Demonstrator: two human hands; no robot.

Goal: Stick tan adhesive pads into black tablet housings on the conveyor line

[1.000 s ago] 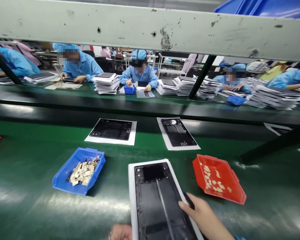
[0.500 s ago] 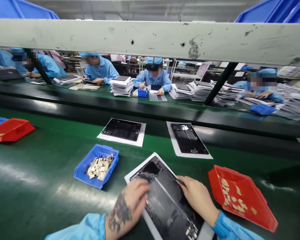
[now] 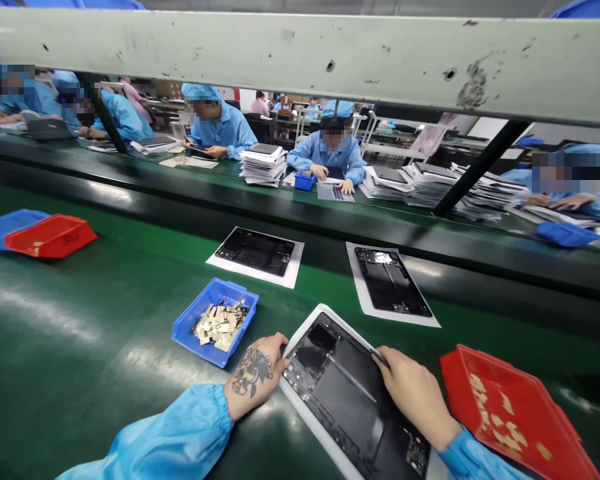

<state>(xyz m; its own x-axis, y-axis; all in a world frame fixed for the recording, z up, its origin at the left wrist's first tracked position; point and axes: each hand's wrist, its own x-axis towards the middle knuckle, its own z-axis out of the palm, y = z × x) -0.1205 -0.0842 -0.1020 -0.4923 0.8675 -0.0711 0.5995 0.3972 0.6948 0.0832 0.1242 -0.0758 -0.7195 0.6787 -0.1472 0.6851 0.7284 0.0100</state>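
An opened tablet housing (image 3: 347,393), black with bare circuitry at its corners, lies on a white sheet (image 3: 300,413) before me, turned at a slant. My left hand (image 3: 256,373), tattooed on its back, pinches the left edge of the housing and sheet between thumb and fingers. At the opposite edge, my right hand (image 3: 415,387) is closed around a dark slender tool (image 3: 381,358), whose kind I cannot make out; most of it is hidden by the fingers. Close to my left hand stands a blue bin (image 3: 187,327) of small pale tabs.
A red bin (image 3: 545,400) with pale scraps stands at the right. Two more tablet housings (image 3: 255,252) (image 3: 393,280) lie farther back on white sheets. Another red bin (image 3: 55,237) overlaps a blue bin (image 3: 5,227) at left. Co-workers (image 3: 330,150) sit beyond a pale beam (image 3: 260,53).
My left hand has moved from over the housing to its left edge. The right hand keeps its tool at the right edge. The camera view has shifted, so the scene sits farther right.
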